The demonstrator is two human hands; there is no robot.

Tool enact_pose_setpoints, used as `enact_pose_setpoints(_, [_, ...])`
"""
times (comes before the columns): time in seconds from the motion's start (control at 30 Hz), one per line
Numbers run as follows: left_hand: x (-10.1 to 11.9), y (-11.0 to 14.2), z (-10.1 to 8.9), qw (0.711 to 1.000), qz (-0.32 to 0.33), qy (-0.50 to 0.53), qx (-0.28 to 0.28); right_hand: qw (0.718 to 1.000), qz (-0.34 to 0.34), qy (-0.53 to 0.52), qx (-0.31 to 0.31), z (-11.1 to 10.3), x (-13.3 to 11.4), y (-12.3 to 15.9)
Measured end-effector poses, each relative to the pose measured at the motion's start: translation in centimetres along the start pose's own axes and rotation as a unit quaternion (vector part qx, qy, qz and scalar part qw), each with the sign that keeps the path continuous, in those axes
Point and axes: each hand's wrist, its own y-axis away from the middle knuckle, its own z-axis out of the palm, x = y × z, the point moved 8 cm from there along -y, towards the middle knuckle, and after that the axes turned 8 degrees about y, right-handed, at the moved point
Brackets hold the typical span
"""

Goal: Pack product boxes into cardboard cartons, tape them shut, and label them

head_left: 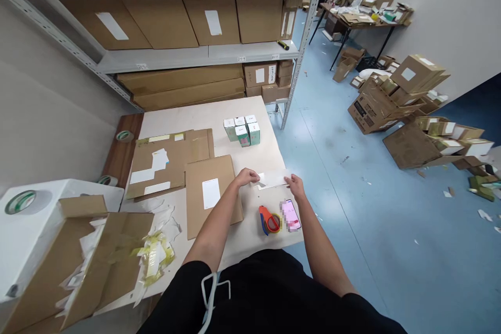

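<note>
A white strip of paper point(274, 178) stretches between my two hands, over the right part of the white tabletop point(258, 248). My left hand point(248, 176) pinches its left end, and my right hand point(296, 187) pinches the right end. Just below the strip lies a red, blue and yellow tape dispenser point(270, 221). Beside it is a phone point(290, 215) with a lit pink screen, partly blurred. To the left of my left hand, a flat cardboard piece point(199, 182) with a white label is partly covered by my forearm.
Several small green-and-white boxes point(242, 130) stand farther back. Flattened cardboard point(172, 148) lies on the left, near crumpled tape and paper point(156, 258) and an open carton point(86, 261). A metal shelf point(203, 57) holding cartons rises behind; more cartons point(383, 104) sit on the right floor.
</note>
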Motion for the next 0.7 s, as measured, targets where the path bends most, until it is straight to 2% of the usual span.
enact_pose_setpoints(0.1, [0.2,0.4,-1.0,0.999,0.009,0.033,0.012,0.999,0.008,-0.036,0.023,-2.6,-0.5,0.0])
enact_pose_setpoints(0.17, [0.3,0.4,-0.4,0.999,0.001,0.044,0.004,0.998,0.003,-0.056,0.007,-2.8,-1.5,-0.1])
enact_pose_setpoints(0.27, [0.4,0.5,1.2,0.999,-0.015,0.019,0.028,0.996,-0.006,-0.085,-0.03,-0.8,-3.3,0.0])
enact_pose_setpoints(0.33, [1.1,1.3,1.5,0.996,0.009,0.007,0.089,0.995,-0.015,-0.084,-0.054,1.4,-4.5,0.5])
enact_pose_setpoints(0.4, [2.2,3.0,1.0,0.985,0.047,0.026,0.162,0.994,-0.031,-0.069,-0.074,3.3,-5.6,1.1])
enact_pose_setpoints(0.43, [2.8,4.1,0.7,0.98,0.067,0.046,0.18,0.994,-0.04,-0.059,-0.083,4.1,-6.2,1.4])
enact_pose_setpoints(0.5, [4.0,6.6,0.7,0.977,0.102,0.092,0.165,0.993,-0.055,-0.04,-0.101,5.3,-7.4,2.1])
enact_pose_setpoints(0.6, [5.2,10.5,1.9,0.986,0.109,0.108,0.067,0.988,-0.077,-0.041,-0.128,6.8,-9.9,3.1])
enact_pose_setpoints(0.63, [5.3,11.7,2.1,0.988,0.098,0.104,0.059,0.987,-0.087,-0.051,-0.128,7.2,-10.8,3.4])
enact_pose_setpoints(0.7, [5.2,13.8,1.7,0.984,0.083,0.118,0.108,0.986,-0.101,-0.074,-0.109,7.7,-12.5,4.1])
